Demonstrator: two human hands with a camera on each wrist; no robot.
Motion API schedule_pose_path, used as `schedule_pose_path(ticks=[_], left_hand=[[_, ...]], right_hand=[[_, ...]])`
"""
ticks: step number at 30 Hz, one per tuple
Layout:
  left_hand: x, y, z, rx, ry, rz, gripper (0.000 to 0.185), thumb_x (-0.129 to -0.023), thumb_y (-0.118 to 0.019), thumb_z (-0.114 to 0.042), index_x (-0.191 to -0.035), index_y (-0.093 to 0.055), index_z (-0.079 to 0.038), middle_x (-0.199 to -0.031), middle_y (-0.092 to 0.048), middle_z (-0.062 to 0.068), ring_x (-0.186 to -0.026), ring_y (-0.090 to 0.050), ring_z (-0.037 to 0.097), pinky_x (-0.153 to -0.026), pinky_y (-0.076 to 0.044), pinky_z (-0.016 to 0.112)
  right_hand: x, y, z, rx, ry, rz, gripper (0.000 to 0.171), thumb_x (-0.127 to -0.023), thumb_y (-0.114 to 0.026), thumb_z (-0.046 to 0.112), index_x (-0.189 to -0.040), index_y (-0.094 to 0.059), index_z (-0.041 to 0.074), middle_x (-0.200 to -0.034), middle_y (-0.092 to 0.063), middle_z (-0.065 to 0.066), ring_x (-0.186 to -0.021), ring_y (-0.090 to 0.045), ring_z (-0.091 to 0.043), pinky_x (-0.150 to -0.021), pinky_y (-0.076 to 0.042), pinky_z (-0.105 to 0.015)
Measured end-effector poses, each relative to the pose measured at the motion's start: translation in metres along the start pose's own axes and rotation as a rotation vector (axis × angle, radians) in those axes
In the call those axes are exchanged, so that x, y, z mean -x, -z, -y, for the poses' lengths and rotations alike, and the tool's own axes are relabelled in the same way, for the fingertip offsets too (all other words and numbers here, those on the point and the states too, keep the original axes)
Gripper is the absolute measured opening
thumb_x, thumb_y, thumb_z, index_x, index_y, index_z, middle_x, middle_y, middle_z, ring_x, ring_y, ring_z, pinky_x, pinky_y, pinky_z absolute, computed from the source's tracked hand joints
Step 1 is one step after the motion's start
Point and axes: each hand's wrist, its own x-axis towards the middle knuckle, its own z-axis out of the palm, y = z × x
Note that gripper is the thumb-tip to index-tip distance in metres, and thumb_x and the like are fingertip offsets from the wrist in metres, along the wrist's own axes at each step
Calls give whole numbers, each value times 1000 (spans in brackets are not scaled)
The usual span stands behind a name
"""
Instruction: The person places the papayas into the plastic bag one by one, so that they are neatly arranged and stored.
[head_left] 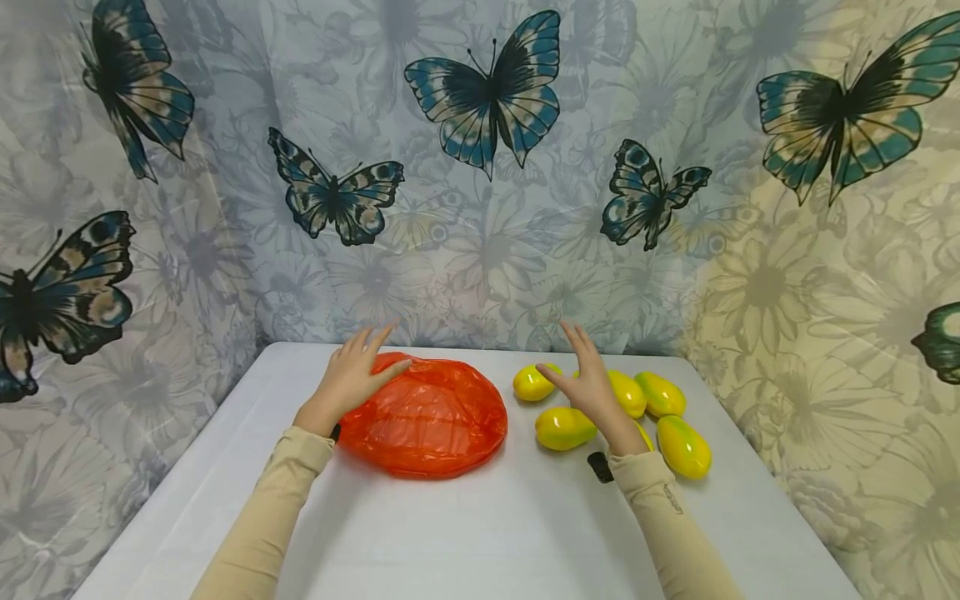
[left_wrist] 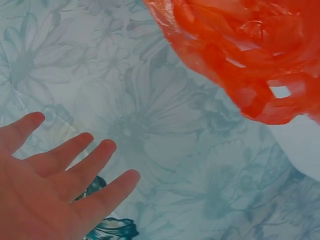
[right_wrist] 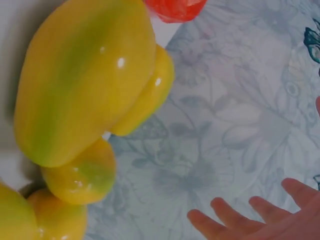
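My left hand (head_left: 351, 379) is raised with spread fingers at the left side of a red plastic bag (head_left: 438, 425), its thumb overlapping the bag in the head view. The bag lies puffed and crinkled on the table; the left wrist view shows gaps in its red film (left_wrist: 240, 60). Over on the right, my right hand (head_left: 591, 387) hovers among several yellow-green mangoes, its fingers straight and apart and holding nothing. One mango (head_left: 564, 428) lies just left of the right wrist, another (head_left: 684, 447) to its right. A large mango (right_wrist: 85, 85) fills the right wrist view's upper left.
A white table (head_left: 465, 542) carries the bag and fruit. Behind it and at both sides hangs a floral cloth (head_left: 495, 250) with printed butterflies. A black wrist strap piece (head_left: 600, 467) shows beside the right sleeve (head_left: 652, 492).
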Motion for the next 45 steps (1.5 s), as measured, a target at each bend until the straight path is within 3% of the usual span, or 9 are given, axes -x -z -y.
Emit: schedule_pose_path(ticks=[3, 8, 12, 21, 29, 34, 40, 45], left_hand=[[2, -3, 4, 8, 4, -1, 84, -91, -48, -67, -157, -20, -23, -159, -22, 24, -143, -25, 49, -113, -21, 69], [4, -8, 14, 16, 15, -15, 85, -90, -50, -67, -156, -23, -21, -157, -26, 26, -138, -31, 53, -111, -23, 69], [6, -9, 23, 53, 51, 8, 87, -90, -48, -69, -156, -22, -19, -158, -22, 26, -139, -27, 54, -111, -21, 70], [15, -15, 46, 90, 109, 42, 86, -92, -41, -70, -157, -18, -19, -157, -19, 29, -139, -24, 55, -107, -21, 75], [18, -23, 64, 104, 163, 76, 85, -95, -43, -65, -157, -16, -13, -156, -18, 32, -138, -23, 57, -106, -23, 75], [20, -28, 75, 123, 193, 105, 81, -99, -41, -58, -157, -13, -10, -156, -16, 33, -138, -22, 59, -107, -24, 74], [21, -36, 86, 168, 227, 138, 91, -94, -36, -69, -157, -10, -9, -156, -16, 32, -138, -21, 59, -107, -25, 74], [22, -41, 93, 193, 244, 137, 91, -95, -38, -68, -158, -8, -9, -157, -17, 31, -139, -21, 57, -108, -25, 72]], right_hand=[[5, 1, -5, -43, -8, -6, 87, -89, -67, 48, -157, -16, 32, -166, -3, -10, -150, -9, -45, -111, -19, -73], [12, 2, -14, -92, -48, -20, 88, -89, -68, 47, -157, -17, 27, -166, -7, -8, -151, -10, -39, -116, -17, -67], [19, 4, -20, -152, -77, -38, 88, -89, -68, 47, -157, -16, 27, -166, -10, -6, -152, -11, -36, -119, -16, -63], [33, 11, -35, -232, -197, -36, 88, -89, -64, 54, -157, -11, 36, -166, -9, -5, -150, -16, -37, -115, -19, -67], [43, 19, -47, -282, -259, -54, 90, -88, -66, 52, -157, -11, 34, -166, -9, -4, -150, -16, -35, -121, -15, -57], [46, 23, -56, -291, -247, -101, 88, -90, -66, 48, -158, -13, 30, -165, -14, -6, -150, -18, -37, -121, -16, -57], [52, 27, -69, -334, -220, -149, 83, -93, -64, 41, -158, -14, 28, -165, -15, -8, -148, -20, -39, -119, -17, -60], [59, 35, -74, -372, -234, -162, 81, -94, -62, 41, -157, -13, 30, -165, -13, -6, -149, -19, -38, -120, -17, -59]])
